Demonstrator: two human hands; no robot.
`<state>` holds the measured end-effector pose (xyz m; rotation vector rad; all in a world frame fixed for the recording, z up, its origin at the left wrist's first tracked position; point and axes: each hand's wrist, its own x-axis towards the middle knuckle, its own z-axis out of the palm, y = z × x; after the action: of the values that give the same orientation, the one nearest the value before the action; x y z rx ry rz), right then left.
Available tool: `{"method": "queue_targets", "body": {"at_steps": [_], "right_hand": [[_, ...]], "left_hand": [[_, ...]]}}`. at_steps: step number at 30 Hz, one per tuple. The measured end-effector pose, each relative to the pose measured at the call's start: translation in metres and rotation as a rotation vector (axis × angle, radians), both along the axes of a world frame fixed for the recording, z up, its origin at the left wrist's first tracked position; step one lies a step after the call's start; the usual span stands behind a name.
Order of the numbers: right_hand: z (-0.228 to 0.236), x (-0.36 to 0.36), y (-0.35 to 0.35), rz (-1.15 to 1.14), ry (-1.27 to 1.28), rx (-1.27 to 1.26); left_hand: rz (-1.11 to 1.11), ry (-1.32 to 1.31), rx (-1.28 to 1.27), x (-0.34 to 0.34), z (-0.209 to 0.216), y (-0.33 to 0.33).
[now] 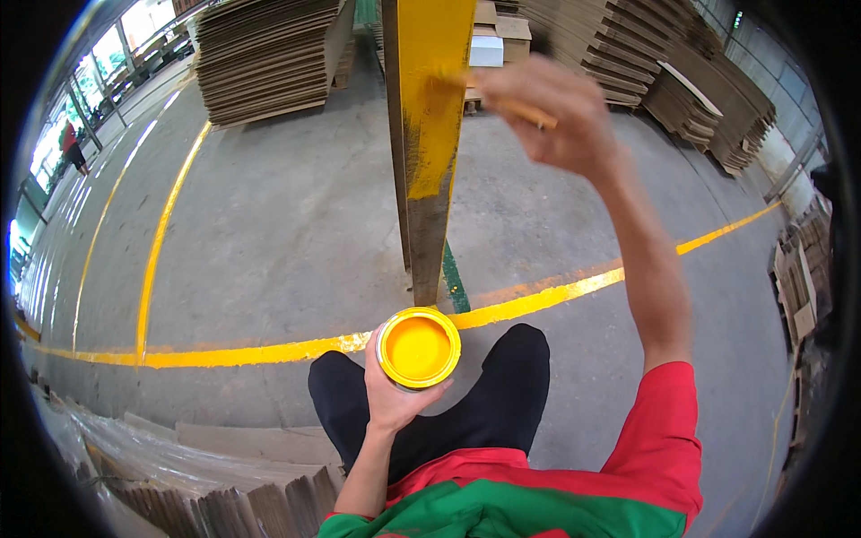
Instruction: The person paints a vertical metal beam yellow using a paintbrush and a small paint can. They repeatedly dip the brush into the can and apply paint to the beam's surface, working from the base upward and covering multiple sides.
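My left hand (392, 401) is wrapped round an open paint can (420, 386) in front of my lap. Yellow paint (418, 348) shows inside it, and its rim is smeared yellow. Up at the right, my right hand (567, 117), slightly blurred, grips a paintbrush (527, 111) by its wooden handle. The bristles touch the face of an upright steel post (435, 134). Wet yellow paint covers the upper part of that face, ending in a ragged edge; bare dark metal (429, 238) shows below it, down to the floor.
Stacks of flat cardboard (269, 63) stand behind the post, at left and right (628, 54). Yellow lines (242, 353) and a short green stripe (455, 278) mark the concrete floor. Plastic-wrapped cardboard (215, 466) lies at the lower left. A person (73, 148) stands far off left.
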<state>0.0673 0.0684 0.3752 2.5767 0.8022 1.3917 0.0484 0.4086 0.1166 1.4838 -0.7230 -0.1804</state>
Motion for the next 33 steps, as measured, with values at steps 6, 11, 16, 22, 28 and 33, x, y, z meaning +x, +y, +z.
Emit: {"method": "queue_targets", "body": {"at_steps": [6, 11, 16, 22, 28, 33], "right_hand": [[0.067, 0.002, 0.017, 0.062, -0.467, -0.077], [-0.028, 0.009, 0.012, 0.065, -0.315, 0.004], [-0.127, -0.007, 0.03, 0.013, -0.072, 0.27], [-0.105, -0.008, 0.018, 0.032, 0.047, 0.47], [0.019, 0.0, 0.008, 0.072, -0.24, 0.268], [0.02, 0.002, 0.018, -0.078, -0.541, 0.346]], "left_hand": [[-0.002, -0.04, 0.008, 0.0, 0.003, -0.008], [-0.008, -0.026, -0.011, 0.003, 0.003, -0.004], [0.015, 0.019, -0.02, 0.004, 0.001, 0.0], [0.027, -0.025, -0.003, 0.005, 0.0, 0.003], [0.006, -0.004, -0.007, 0.0, -0.003, 0.001], [0.015, -0.033, 0.029, 0.0, -0.004, -0.004]]}}
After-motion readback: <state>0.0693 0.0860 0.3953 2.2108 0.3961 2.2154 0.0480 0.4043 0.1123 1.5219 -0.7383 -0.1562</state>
